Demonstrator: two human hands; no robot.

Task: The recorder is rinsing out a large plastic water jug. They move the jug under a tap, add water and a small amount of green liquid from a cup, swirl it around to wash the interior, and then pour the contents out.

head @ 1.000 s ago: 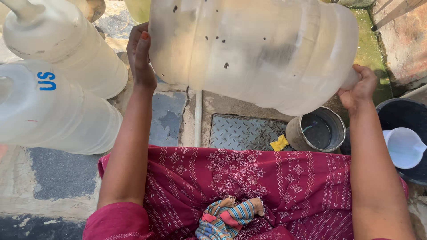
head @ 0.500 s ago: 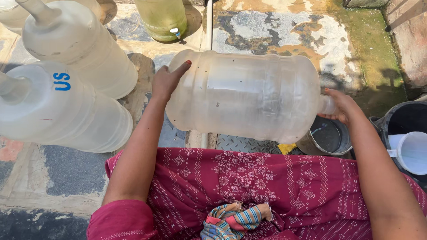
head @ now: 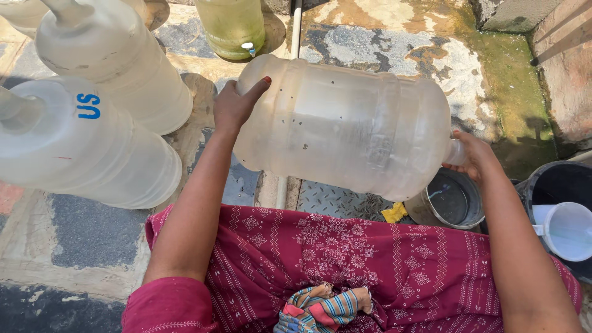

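A large translucent plastic water jug (head: 345, 123) lies on its side in front of me, its neck pointing right. My left hand (head: 234, 105) presses flat against its base end at the left. The neck end on the right is gripped by my right hand (head: 472, 154). The jug is cloudy with small dark specks on its wall. Below it, a red patterned cloth (head: 345, 271) covers my lap, and a striped rag (head: 320, 308) rests on it.
Two big white jugs (head: 92, 148) stand at the left, one marked in blue. A yellowish jug with a tap (head: 231, 24) stands at the back. A small metal bucket (head: 450, 200), a white jug-shaped scoop (head: 564, 231) in a black tub (head: 555, 182), and a yellow scrap (head: 393, 213) lie at the right.
The jug has come down from close to my face to a lower, farther position over the ground, staying on its side between both hands.
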